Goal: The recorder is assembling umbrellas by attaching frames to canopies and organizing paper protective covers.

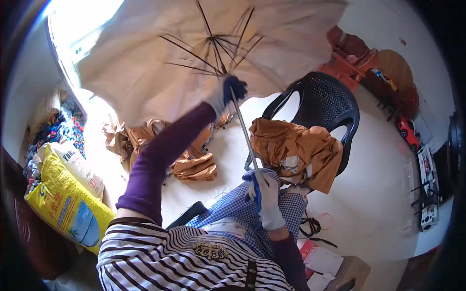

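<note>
An umbrella with a wide beige-brown canopy (131, 63) is spread above me, its dark ribs and stretchers showing on the underside. My left hand (235, 90), in a white glove with dark blue coating, reaches up and wraps round the metal shaft (245, 128) just below where the stretchers meet. Lower down, in front of my lap, my right hand (268, 201) wears the same kind of glove and is closed round the bottom end of the shaft. The fingers cover whatever handle is there.
A black plastic chair (342, 92) stands ahead, with brown folded fabric (296, 145) on its seat. More brown fabric (194, 167) lies on the floor. Yellow sack (65, 194) at left; red toy car (408, 132) at right; cardboard box (357, 269) near my right side.
</note>
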Demonstrator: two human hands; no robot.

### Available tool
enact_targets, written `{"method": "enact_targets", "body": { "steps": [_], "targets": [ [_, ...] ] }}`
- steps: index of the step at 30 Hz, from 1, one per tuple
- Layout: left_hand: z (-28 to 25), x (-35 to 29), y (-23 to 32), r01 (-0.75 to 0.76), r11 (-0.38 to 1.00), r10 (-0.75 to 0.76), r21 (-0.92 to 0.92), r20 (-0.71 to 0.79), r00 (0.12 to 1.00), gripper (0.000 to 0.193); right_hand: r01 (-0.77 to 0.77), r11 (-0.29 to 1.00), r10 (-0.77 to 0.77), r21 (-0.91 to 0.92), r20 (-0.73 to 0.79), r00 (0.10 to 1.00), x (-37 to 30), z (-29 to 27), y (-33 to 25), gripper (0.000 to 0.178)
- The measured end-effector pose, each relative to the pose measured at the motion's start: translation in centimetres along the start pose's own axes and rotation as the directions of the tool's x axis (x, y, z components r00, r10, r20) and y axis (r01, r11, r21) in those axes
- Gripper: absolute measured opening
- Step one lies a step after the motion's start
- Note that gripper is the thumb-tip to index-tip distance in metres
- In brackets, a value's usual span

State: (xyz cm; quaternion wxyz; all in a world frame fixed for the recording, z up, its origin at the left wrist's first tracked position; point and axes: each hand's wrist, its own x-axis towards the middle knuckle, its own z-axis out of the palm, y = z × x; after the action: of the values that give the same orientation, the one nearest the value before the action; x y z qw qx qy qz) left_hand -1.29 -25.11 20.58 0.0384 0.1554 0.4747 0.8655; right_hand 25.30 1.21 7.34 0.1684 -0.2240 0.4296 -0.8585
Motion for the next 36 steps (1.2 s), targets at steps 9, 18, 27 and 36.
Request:
{"method": "enact_targets", "body": {
  "steps": [9,18,27,36],
  "targets": [
    [7.5,-22.3,-9.5,0.229,0.956,-0.257,0.186,0.143,0.956,0.036,-0.216,0.794,-0.018,-0.567,-0.378,0.926,4.7,3.8,-0.8,0.031],
    [-9.6,-35.1,-1.8,0.661,0.74,-0.606,0.128,-0.3,0.737,0.05,-0.25,0.854,-0.002,-0.457,-0.483,0.875,-0.2,-1.5,-2.1,0.03],
    [-7.6,-23.6,-12.1,0.292,0.907,-0.417,-0.303,-0.549,0.725,0.043,-0.097,0.314,0.198,-0.944,-0.034,0.98,0.9,3.1,4.0,0.021],
    [-3.7,-21.3,-12.9,0.188,0.841,-0.484,-0.508,-0.549,0.681,0.038,-0.094,0.31,-0.486,-0.946,-0.242,0.84,0.6,3.8,0.4,0.039]
  ]
}}
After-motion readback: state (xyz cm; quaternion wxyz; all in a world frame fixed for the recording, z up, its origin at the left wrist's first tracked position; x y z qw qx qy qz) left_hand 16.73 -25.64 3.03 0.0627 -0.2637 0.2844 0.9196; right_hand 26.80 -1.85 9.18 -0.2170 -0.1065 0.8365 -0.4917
